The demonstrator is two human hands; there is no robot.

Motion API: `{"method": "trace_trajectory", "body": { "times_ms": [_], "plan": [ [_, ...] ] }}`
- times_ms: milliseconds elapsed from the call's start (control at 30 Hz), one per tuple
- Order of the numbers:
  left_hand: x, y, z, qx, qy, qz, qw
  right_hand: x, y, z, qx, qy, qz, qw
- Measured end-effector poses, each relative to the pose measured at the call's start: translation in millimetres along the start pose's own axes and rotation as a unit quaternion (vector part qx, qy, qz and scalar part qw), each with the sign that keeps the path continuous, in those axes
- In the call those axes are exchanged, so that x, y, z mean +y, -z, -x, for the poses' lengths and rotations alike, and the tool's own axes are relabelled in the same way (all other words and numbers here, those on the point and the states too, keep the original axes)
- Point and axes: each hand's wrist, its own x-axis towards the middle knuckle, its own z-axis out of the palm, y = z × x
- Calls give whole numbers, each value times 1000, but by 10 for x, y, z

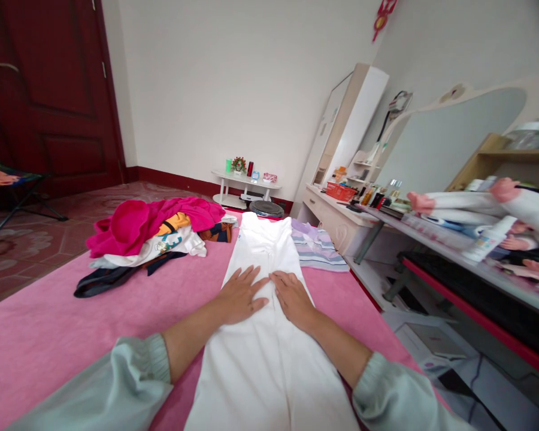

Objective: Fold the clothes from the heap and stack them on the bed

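Observation:
A long white garment (269,353), which looks like a pair of trousers, lies stretched out lengthwise in front of me on the pink bed cover (179,299). A crease or seam runs down its middle, and its far end is bunched. My left hand (242,297) rests flat on its left side with fingers spread. Lying flat on the right side, my right hand (293,299) has its fingertips near the middle line, close to the left hand. Neither hand grips the cloth. The near end of the garment runs out of view.
At the left lies a heap of clothes with a bright pink garment (148,224) on top. Striped lilac clothing (318,246) sits at the right edge. A cluttered desk (449,248) and a white dressing table (327,209) stand along the right; a low white stand (245,179) is beyond.

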Motion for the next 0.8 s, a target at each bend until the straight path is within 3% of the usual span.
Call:
{"method": "trace_trajectory", "body": {
  "times_ms": [267,467,633,800],
  "plan": [
    [7,9,8,2,-3,-3,1000,-309,212,350,-154,-37,-44,986],
    [-4,-2,0,-1,-14,-6,1000,-616,283,491,-176,-70,-60,980],
    [77,105,189,-37,-42,8,998,-570,469,678,-182,0,-103,978],
    [102,399,576,-126,-100,68,985,-315,775,988,-178,95,-176,963]
  ]
}}
